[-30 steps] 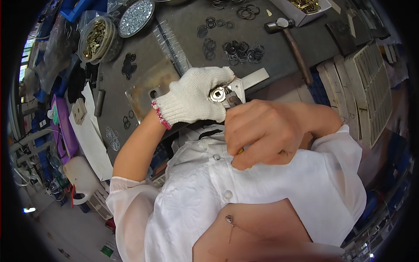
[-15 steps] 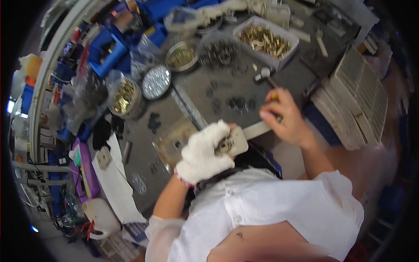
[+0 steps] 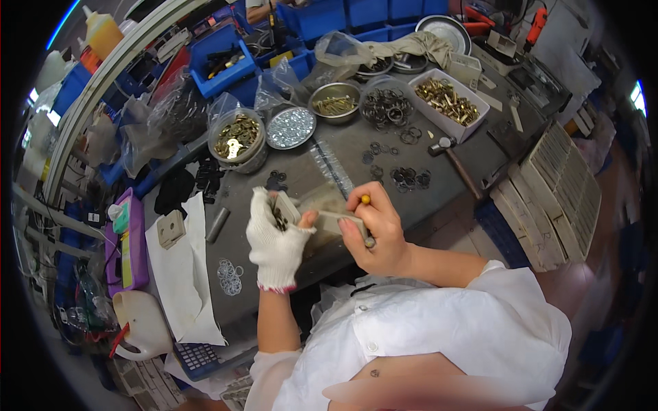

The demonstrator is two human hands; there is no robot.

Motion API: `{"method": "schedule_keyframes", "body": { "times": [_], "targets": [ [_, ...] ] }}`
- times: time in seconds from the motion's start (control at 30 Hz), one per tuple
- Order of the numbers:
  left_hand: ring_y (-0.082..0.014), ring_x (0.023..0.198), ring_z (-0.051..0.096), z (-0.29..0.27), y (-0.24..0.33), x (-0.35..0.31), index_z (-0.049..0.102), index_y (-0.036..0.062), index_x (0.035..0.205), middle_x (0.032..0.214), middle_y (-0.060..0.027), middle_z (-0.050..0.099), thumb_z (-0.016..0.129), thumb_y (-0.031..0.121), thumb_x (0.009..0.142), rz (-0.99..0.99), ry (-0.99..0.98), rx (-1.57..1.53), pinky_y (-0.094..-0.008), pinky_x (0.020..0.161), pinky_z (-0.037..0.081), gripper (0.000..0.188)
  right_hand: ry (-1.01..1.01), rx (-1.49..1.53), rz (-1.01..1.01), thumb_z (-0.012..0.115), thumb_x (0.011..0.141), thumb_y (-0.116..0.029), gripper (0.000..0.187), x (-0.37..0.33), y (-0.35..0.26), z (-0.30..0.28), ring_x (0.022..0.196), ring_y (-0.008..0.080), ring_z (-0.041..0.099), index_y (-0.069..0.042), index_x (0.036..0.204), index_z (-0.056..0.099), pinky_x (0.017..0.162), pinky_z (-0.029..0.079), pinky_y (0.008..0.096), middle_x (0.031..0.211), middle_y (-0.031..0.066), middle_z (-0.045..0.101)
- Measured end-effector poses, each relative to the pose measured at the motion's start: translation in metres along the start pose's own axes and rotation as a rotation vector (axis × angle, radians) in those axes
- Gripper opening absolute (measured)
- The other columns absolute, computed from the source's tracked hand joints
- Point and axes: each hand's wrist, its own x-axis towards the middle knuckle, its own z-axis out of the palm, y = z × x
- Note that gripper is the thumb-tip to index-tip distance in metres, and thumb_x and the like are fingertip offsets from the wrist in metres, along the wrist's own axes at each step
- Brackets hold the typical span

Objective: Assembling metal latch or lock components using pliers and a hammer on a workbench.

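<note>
My left hand, in a white knitted glove, is closed around a pale block with small metal parts showing in it. My bare right hand is closed round a thin tool with a yellow end; its rounded metal end shows below the fingers. Between my hands is a pale flat piece, its right end by my right thumb. I cannot tell whether it joins the block. A hammer lies beyond my right hand, handle toward the table's right side.
Along the back stand a tub of brass pieces, a silver dish, a bowl of brass pins, dark rings and a white box of brass parts. Stacked pale trays rise at right; silver rings lie left.
My right hand has come left and nearer, from beside the hammer to close by my left hand. My left hand has turned upright with the block. The view has shifted too.
</note>
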Motion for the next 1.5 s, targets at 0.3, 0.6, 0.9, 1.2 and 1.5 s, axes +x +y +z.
{"method": "schedule_keyframes", "body": {
  "times": [0.3, 0.6, 0.9, 1.2, 1.5],
  "targets": [
    [-0.0319, 0.064, 0.066, -0.048, 0.038, -0.028, 0.056, 0.0034, 0.096, 0.072, -0.0111, 0.064, 0.084, 0.014, 0.057, 0.382, -0.575, 0.319, -0.0368, 0.058, 0.054, 0.049, -0.410, 0.261, 0.390, 0.058, 0.091, -0.013, 0.029, 0.022, 0.016, -0.014, 0.080, 0.0180, 0.052, 0.006, 0.070, 0.054, 0.073, 0.042, 0.0293, 0.091, 0.0103, 0.054],
    [-0.0367, 0.113, 0.060, -0.076, -0.006, -0.041, 0.034, -0.0073, 0.141, 0.129, -0.0283, 0.051, 0.089, 0.029, 0.065, 0.052, -0.063, 0.175, -0.0398, 0.090, 0.053, 0.101, -0.343, 0.122, 0.275, 0.059, 0.093, -0.012, 0.030, 0.065, 0.016, 0.041, 0.077, 0.0193, 0.050, 0.004, 0.068, 0.054, 0.069, 0.041, 0.0319, 0.088, 0.0105, 0.052],
    [-0.0210, 0.112, 0.054, -0.082, -0.046, -0.047, 0.037, 0.0003, 0.141, 0.126, -0.0170, 0.051, 0.075, 0.012, 0.080, -0.269, 0.160, -0.158, -0.0322, 0.094, 0.048, 0.074, -0.437, 0.016, -0.384, 0.072, 0.076, -0.002, 0.026, 0.047, -0.021, 0.096, 0.077, 0.0306, 0.052, -0.002, 0.065, 0.048, 0.068, 0.043, 0.0381, 0.092, 0.0162, 0.057],
    [-0.0306, 0.089, 0.066, -0.104, -0.039, -0.040, 0.060, -0.0014, 0.117, 0.102, -0.0163, 0.062, 0.084, 0.017, 0.065, -0.011, -0.050, 0.216, -0.0354, 0.077, 0.054, 0.060, -0.399, 0.142, 0.360, 0.063, 0.091, -0.013, 0.029, 0.053, 0.008, 0.085, 0.076, 0.0145, 0.052, 0.006, 0.070, 0.059, 0.070, 0.041, 0.0289, 0.090, 0.0113, 0.059],
    [-0.0342, 0.089, 0.066, -0.114, -0.037, -0.045, 0.062, -0.0012, 0.112, 0.104, -0.0175, 0.063, 0.083, 0.017, 0.063, 0.141, -0.012, 0.362, -0.0373, 0.075, 0.054, 0.056, -0.484, 0.177, 0.575, 0.065, 0.093, -0.020, 0.036, 0.051, 0.016, 0.086, 0.078, 0.0100, 0.048, 0.008, 0.071, 0.060, 0.072, 0.038, 0.0249, 0.085, 0.0051, 0.058]
  ]
}}
